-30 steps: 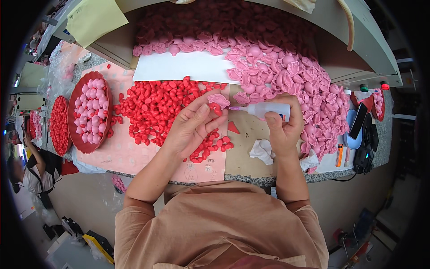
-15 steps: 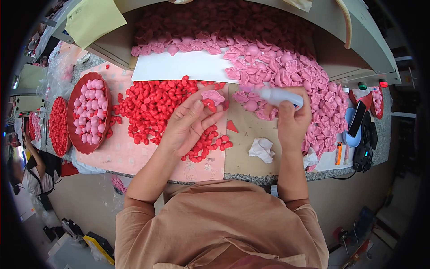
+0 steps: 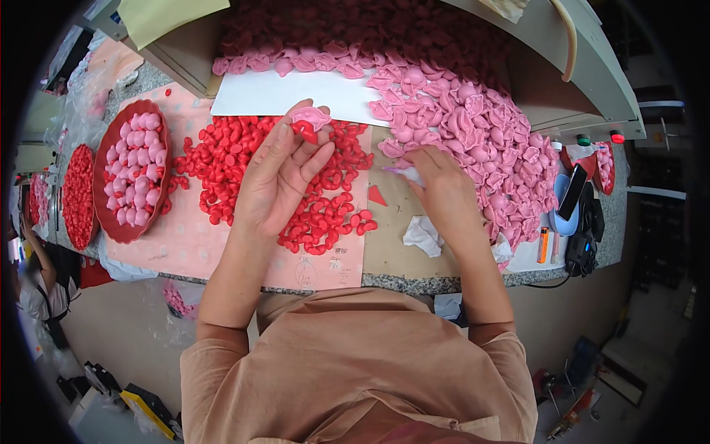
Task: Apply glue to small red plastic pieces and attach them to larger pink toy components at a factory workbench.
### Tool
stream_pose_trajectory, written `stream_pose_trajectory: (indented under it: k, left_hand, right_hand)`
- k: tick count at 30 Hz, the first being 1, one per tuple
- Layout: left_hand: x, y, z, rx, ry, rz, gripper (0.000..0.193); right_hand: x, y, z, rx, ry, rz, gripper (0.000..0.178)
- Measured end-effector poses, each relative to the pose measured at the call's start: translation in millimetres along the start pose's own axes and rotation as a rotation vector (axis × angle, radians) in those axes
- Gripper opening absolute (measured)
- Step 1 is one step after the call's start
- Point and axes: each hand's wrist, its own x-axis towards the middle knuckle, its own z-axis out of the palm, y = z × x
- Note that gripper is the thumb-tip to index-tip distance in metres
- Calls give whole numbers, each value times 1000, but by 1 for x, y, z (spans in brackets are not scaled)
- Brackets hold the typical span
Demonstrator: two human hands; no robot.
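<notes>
My left hand is raised over the red pile, palm up and fingers curled. Its thumb and fingertips hold a pink ruffled piece together with a small red bean-shaped piece. To the right, my right hand is closed around a white squeeze bottle, mostly hidden under the fingers. The bottle's thin purplish tip points left, low over the brown board. Beside this hand spreads a large heap of pink ruffled pieces. A loose pile of red bean-shaped pieces lies around and beneath my left hand.
At the left, a red scalloped tray holds round pink pieces, beside another tray of red pieces. A crumpled white tissue lies near the front edge. At the right are a phone, an orange tube and a black device.
My left hand has moved up and left with the pink and red pieces. My right hand has lowered and turned over, so the bottle now points down-left and is mostly covered.
</notes>
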Motion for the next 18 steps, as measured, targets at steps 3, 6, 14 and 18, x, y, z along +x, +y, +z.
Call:
stream_pose_trajectory:
  k: [3, 6, 14, 18]
  left_hand:
    - [1, 3, 0, 7, -22, 21, 42]
    - [1, 2, -2, -22, -33, 22, 41]
    - [2, 5, -1, 26, -23, 48, 41]
    - [3, 1, -2, 32, -28, 24, 42]
  right_hand:
    - [-6, 4, -2, 42, -100, -133, 28]
    - [-11, -1, -11, 151, -162, -74, 30]
    - [-22, -15, -3, -30, -242, -31, 31]
    - [-32, -16, 5, 50, -191, 31, 33]
